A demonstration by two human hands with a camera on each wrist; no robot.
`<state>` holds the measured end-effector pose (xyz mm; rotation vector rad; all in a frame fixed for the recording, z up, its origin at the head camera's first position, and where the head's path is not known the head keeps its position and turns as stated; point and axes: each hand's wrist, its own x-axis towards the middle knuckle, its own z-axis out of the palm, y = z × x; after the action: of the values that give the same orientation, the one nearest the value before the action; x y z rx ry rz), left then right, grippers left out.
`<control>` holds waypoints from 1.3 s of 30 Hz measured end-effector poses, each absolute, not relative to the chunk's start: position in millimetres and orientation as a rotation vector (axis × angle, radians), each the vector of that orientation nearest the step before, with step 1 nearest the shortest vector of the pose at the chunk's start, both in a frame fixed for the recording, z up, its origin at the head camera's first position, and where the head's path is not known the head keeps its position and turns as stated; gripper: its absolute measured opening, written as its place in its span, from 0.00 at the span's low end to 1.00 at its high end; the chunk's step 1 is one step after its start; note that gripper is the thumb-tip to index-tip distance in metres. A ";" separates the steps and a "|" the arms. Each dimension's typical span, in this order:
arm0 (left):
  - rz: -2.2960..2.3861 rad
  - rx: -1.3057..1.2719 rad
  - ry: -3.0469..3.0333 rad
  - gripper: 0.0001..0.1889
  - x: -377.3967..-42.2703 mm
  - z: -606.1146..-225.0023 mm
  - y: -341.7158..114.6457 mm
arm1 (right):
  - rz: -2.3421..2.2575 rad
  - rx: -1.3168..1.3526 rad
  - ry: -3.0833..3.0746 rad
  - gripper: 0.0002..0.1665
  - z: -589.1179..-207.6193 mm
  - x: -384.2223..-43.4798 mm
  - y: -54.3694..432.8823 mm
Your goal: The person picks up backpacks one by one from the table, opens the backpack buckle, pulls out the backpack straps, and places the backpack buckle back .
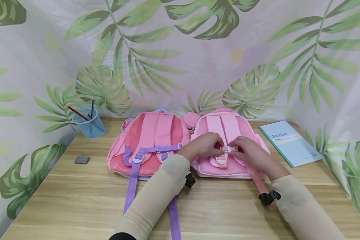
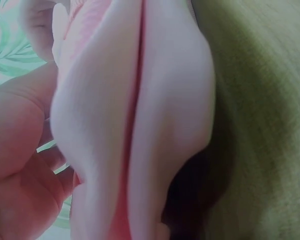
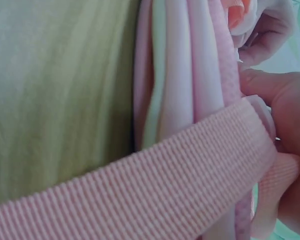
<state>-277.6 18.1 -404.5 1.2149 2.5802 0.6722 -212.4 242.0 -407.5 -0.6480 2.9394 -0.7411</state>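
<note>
A light pink backpack (image 1: pixel 210 169) lies on the wooden table with its shoulder-strap side up. Over its lower middle, a white plastic buckle (image 1: pixel 228 149) sits between my two hands. My left hand (image 1: pixel 206 144) pinches the buckle's left end, and my right hand (image 1: pixel 251 152) pinches its right end. In the left wrist view the bag's pale side hides part of the left hand (image 2: pixel 17 195). A loose pink webbing strap (image 3: pixel 180 175) crosses the right wrist view below the right hand (image 3: pixel 287 110) and hangs toward the table's front.
A coral pink backpack (image 1: pixel 151 169) with purple straps (image 1: pixel 133 181) lies left, beneath my left forearm. Farther left stand a blue mesh pen cup (image 1: pixel 91 130) with pencils and a small grey block (image 1: pixel 82 160). A notebook (image 1: pixel 291 143) lies right. A leaf-print curtain (image 1: pixel 204 66) hangs behind.
</note>
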 end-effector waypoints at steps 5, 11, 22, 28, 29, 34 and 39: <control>0.681 1.205 2.576 0.08 -277.4 -404.9 17.9 | -0.729 -0.639 2.937 0.16 -404.8 -212.6 247.9; 0.696 1.195 2.568 0.08 -276.7 -404.0 17.5 | -0.767 -0.622 2.923 0.18 -402.0 -212.4 253.7; 0.738 1.206 2.577 0.07 -275.1 -399.9 16.9 | -0.940 -0.631 2.946 0.22 -398.4 -210.1 269.2; 0.754 1.210 2.568 0.06 -275.4 -400.2 16.6 | -1.015 -0.627 2.952 0.20 -399.0 -208.4 279.1; 0.755 1.213 2.567 0.06 -275.4 -400.2 16.5 | -1.021 -0.608 2.939 0.20 -398.6 -207.8 280.5; 0.754 1.215 2.570 0.07 -275.0 -399.7 16.1 | -0.998 -0.568 2.904 0.19 -396.9 -206.2 286.2; 0.740 1.205 2.572 0.08 -274.6 -398.7 15.9 | -0.864 -0.607 2.957 0.16 -398.0 -208.2 287.8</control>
<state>-274.6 15.9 -398.7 1.2048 2.5724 0.7395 -208.2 287.8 -398.0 -0.6069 2.9567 -0.8636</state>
